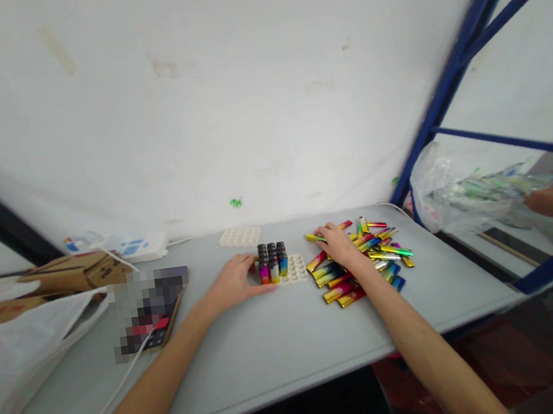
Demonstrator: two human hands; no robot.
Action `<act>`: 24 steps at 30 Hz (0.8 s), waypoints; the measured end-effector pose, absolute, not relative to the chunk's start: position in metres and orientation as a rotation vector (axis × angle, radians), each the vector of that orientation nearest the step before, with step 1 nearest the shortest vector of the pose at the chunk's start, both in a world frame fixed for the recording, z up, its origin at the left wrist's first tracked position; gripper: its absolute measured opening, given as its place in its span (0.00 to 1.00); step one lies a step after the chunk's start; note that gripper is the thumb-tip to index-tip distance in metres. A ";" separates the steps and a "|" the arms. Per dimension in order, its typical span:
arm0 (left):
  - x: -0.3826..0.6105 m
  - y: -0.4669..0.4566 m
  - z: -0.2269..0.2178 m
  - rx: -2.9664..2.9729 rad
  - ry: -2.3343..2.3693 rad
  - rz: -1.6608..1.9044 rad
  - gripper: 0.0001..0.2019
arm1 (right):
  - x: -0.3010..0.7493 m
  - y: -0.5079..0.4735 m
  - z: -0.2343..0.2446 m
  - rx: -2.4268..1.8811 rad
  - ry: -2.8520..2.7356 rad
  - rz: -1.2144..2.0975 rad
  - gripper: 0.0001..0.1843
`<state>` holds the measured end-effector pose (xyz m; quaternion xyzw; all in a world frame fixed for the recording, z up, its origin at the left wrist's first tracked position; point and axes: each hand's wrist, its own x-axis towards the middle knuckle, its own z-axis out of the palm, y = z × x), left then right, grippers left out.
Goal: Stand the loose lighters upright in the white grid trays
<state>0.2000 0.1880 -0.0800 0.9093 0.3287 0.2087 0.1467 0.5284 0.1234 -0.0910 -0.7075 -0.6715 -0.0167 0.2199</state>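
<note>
- White trays [297,268]: 2.
- Upright lighters [274,268]: 3 columns; total obscured by overlap.
- Loose lighters [351,297]: more than 20; pile overlaps, exact count not obtainable.
- Wearer's hands [238,280]: 2.
- Phone [158,339]: 1.
- Plastic bags [31,344]: 2, one white, one clear.

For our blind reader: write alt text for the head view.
A person's left hand curves beside a white tray partly filled with black-topped lighters, while the right hand touches a pile of shiny, multicoloured pieces on a grey table.
</note>
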 end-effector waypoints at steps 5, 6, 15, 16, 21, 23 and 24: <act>0.200 0.188 -0.080 2.623 0.945 0.595 0.32 | 0.517 0.121 -0.081 -1.633 -1.687 0.063 0.17; 0.200 0.188 -0.080 2.618 0.942 0.600 0.31 | 0.514 0.119 -0.079 -1.593 -1.641 0.098 0.20; 0.198 0.188 -0.080 2.613 0.931 0.615 0.30 | 0.486 0.121 -0.075 -1.341 -1.320 0.525 0.33; 0.198 0.188 -0.081 2.616 0.932 0.610 0.30 | 0.483 0.121 -0.075 -1.320 -1.318 0.547 0.34; 0.199 0.189 -0.082 2.622 0.940 0.593 0.30 | 0.470 0.116 -0.070 -1.173 -1.334 0.791 0.32; 0.199 0.189 -0.082 2.622 0.941 0.586 0.30 | 0.467 0.114 -0.070 -1.192 -1.301 0.811 0.31; 0.199 0.189 -0.082 2.622 0.941 0.582 0.30 | 0.465 0.114 -0.071 -1.224 -1.293 0.774 0.31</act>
